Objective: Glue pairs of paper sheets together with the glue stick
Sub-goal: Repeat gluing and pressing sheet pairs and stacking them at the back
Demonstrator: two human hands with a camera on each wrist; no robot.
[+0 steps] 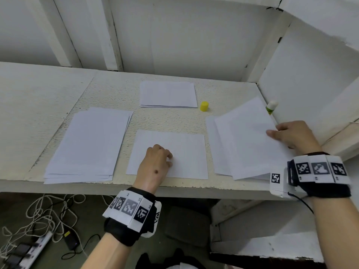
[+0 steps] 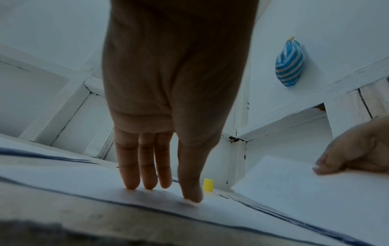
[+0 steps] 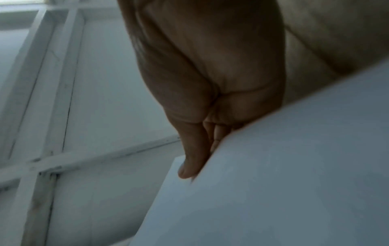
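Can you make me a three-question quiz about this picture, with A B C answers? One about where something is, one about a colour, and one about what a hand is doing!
1. Where is the glue stick?
A. in the left hand
B. standing by the wall at the right, behind the right-hand paper pile
C. on the floor

2. What colour is the cap standing alone on the table?
A. yellow
B. red
C. black

3. What is the right hand doing?
A. rubbing glue on a sheet
B. hanging idle and holding nothing
C. pinching the top sheet of the right-hand pile

Answers:
1 B: the head view shows it upright against the wall, its cap off.
2 A: it is bright yellow, beside the far pile.
3 C: the thumb lies on top of the sheet and the fingers go under its edge, while the left hand presses the middle sheet.
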